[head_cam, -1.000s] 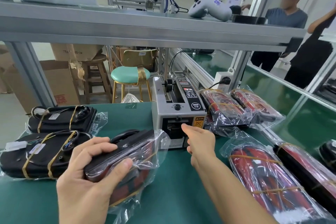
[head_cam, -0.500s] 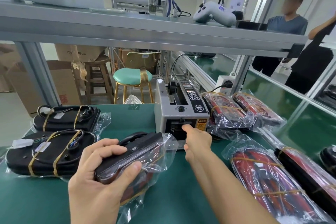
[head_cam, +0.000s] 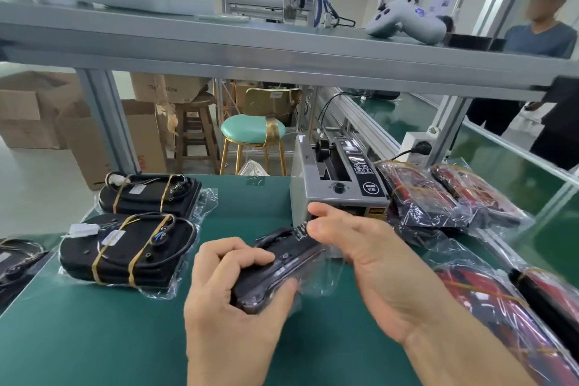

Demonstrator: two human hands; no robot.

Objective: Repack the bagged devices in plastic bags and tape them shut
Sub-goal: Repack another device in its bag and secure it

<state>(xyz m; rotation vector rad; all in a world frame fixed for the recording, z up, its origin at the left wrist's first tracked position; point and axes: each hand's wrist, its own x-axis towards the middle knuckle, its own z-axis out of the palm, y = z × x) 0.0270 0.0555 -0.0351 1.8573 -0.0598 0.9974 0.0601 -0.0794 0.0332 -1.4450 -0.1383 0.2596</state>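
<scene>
My left hand (head_cam: 232, 301) grips a dark device in a clear plastic bag (head_cam: 275, 266) just above the green table, at centre. My right hand (head_cam: 363, 263) is beside it on the right, thumb and forefinger pinching a short strip of clear tape (head_cam: 301, 228) over the bag's far end. The grey tape dispenser (head_cam: 332, 188) stands right behind the hands. Two black bagged devices (head_cam: 125, 247) lie at the left, and red and black bagged devices lie at the right (head_cam: 426, 194) and near right (head_cam: 488, 304).
A metal shelf beam (head_cam: 282, 53) crosses overhead with a grey controller (head_cam: 404, 22) on it. Beyond the table's far edge stand a teal stool (head_cam: 250, 135), a wooden stool and cardboard boxes. Two people (head_cam: 542, 41) stand at the back right.
My right hand left the dispenser's slot with a tape strip and came back to the bag. My left hand lifted and turned the bagged device toward it. The view tilted slightly.
</scene>
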